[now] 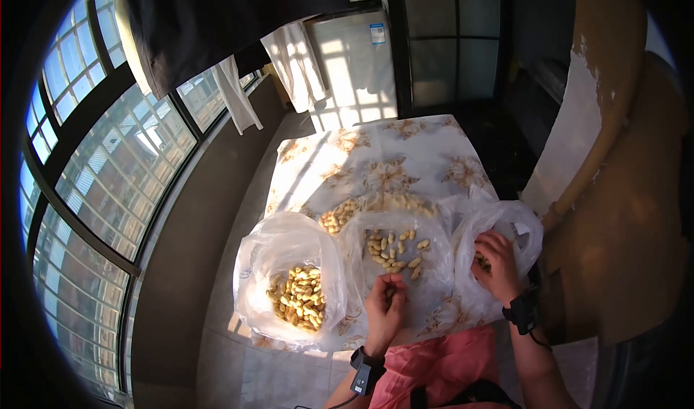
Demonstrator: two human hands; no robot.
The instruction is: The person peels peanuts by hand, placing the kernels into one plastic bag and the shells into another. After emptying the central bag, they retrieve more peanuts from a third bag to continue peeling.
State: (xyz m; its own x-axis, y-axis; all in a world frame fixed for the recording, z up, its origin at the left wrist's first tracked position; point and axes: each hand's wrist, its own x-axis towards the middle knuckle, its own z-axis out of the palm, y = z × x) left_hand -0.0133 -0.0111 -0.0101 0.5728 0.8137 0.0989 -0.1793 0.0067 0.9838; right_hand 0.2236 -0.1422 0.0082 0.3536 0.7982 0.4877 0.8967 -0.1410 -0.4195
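Observation:
My left hand (385, 308) is closed, fingertips pinched together, at the near edge of the middle plastic bag (354, 246); what it holds, if anything, is hidden. Loose unshelled peanuts (390, 246) lie spread in that bag, just beyond the hand. To the right, my right hand (497, 264) reaches into the mouth of another clear plastic bag (531, 228). Its fingers are curled around a few peanuts (483, 262), partly covered by the hand. At the left, a wide-open plastic bag (249, 253) contains a sunlit pile of peanuts (300, 297).
The bags stand on a table with a flowered cloth (434, 145). More peanuts (340, 215) show behind the left and middle bags. A barred window (123, 170) runs along the left. Dark cloth (224, 26) hangs above, and a white appliance (354, 69) stands behind.

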